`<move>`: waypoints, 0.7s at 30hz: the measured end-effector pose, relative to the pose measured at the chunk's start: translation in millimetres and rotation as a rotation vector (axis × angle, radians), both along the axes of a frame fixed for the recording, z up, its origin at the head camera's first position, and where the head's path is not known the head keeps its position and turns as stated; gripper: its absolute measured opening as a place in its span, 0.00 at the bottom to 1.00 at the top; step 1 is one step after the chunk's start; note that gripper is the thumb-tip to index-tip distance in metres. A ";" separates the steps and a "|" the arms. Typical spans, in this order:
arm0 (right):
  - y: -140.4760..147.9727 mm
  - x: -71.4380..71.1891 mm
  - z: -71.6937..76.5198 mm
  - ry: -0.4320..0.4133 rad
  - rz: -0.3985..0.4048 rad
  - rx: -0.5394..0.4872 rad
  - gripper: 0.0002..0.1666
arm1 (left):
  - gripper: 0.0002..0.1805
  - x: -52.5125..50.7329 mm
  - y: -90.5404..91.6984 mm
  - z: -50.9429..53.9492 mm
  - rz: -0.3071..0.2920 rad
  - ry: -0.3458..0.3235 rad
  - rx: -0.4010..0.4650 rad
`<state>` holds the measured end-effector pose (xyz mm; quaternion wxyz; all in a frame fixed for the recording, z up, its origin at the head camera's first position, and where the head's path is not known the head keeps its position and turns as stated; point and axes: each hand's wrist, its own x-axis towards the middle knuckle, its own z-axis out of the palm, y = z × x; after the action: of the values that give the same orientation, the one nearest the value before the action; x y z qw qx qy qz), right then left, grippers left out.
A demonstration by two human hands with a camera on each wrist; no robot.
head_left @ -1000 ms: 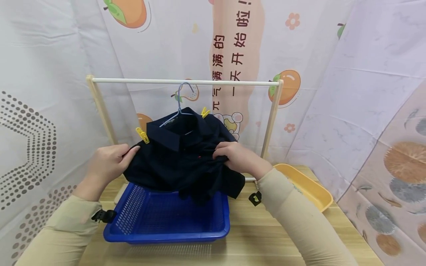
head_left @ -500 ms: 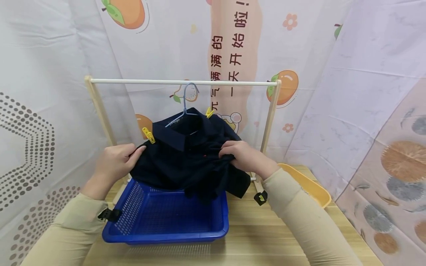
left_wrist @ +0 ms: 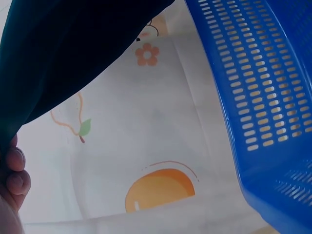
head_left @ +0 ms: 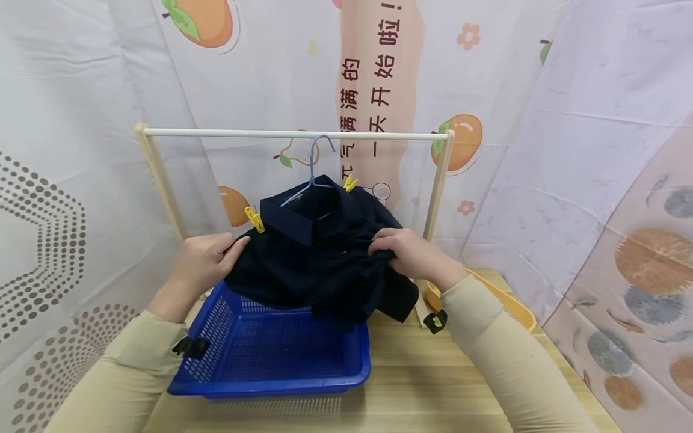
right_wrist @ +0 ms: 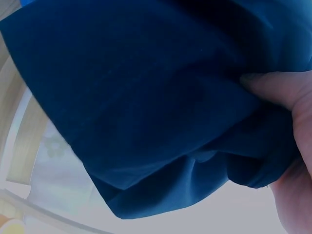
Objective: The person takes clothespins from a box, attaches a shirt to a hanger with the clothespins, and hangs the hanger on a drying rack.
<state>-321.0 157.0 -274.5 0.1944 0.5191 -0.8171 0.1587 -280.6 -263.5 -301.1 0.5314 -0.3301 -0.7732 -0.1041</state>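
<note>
A dark navy collared shirt (head_left: 303, 264) is on a blue wire hanger (head_left: 312, 162). The hanger's hook is level with the white rod (head_left: 233, 133); whether it bears on the rod I cannot tell. One yellow clothespin (head_left: 254, 220) sits at the left shoulder, another yellow clothespin (head_left: 351, 183) at the right. My left hand (head_left: 203, 261) pinches the fabric at the shirt's left side, thumb on top. On the right, my right hand (head_left: 414, 255) grips bunched cloth, and in the right wrist view its thumb (right_wrist: 273, 87) presses into the folds.
Beneath the shirt stands a blue perforated basket (head_left: 281, 385) on the wooden table (head_left: 422, 385). A yellow tray (head_left: 509, 304) lies behind my right forearm. Wooden posts (head_left: 440, 186) hold up the rod, with printed curtains around.
Both hands, the shirt and the hanger have shifted right along the rod. The grip on the cloth stays the same, and the basket has hardly moved.
</note>
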 end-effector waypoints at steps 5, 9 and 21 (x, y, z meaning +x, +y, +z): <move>7.4 0.0 1.3 -0.009 0.000 -0.009 0.24 | 0.30 -3.2 6.5 -0.4 -0.023 -0.001 0.006; 16.0 -0.5 0.9 -0.005 -0.004 -0.015 0.25 | 0.29 -4.4 12.5 -0.1 -0.024 -0.020 -0.006; 41.5 -1.0 2.3 0.016 -0.038 -0.029 0.26 | 0.30 -10.9 33.0 2.2 -0.053 0.031 -0.022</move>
<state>-321.9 198.5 -272.2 0.2116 0.5020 -0.8227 0.1627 -291.5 -230.5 -298.9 0.5366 -0.3578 -0.7570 -0.1046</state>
